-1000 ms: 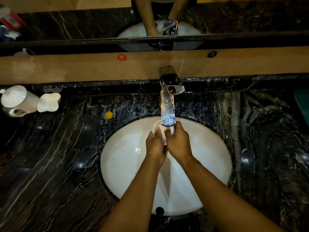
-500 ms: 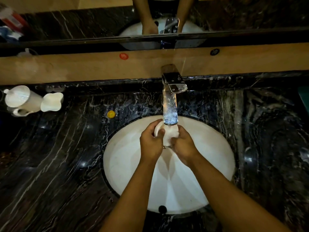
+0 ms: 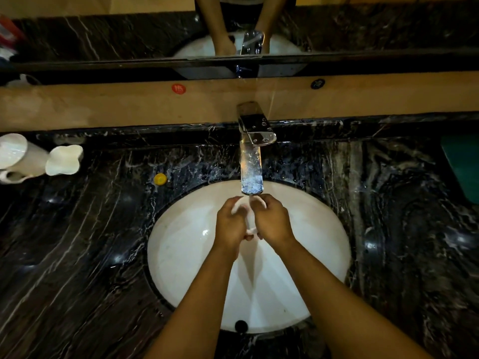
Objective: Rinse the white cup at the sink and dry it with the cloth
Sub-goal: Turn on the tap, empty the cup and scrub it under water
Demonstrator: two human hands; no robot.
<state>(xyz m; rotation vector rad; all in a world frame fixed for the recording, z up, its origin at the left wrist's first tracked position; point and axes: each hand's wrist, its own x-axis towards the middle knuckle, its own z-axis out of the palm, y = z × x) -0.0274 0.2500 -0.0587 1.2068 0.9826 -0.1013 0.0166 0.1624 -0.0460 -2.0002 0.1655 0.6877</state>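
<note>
Two bare forearms reached over a white oval sink (image 3: 181, 244) set in dark marble. The left hand (image 3: 230, 224) and right hand (image 3: 272, 220) curled around a white cup (image 3: 250, 220), hiding most of it; its direction could not be told. Beyond, a chrome faucet (image 3: 255, 141) ran onto it. Far left stood a white pitcher (image 3: 18, 158).

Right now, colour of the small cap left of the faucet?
Yellow; the small cap shows only in the head view.

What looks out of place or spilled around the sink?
A small yellow cap lies loose on the counter left of the tap, and water droplets speckle the marble there. Nothing looks damaged.
</note>
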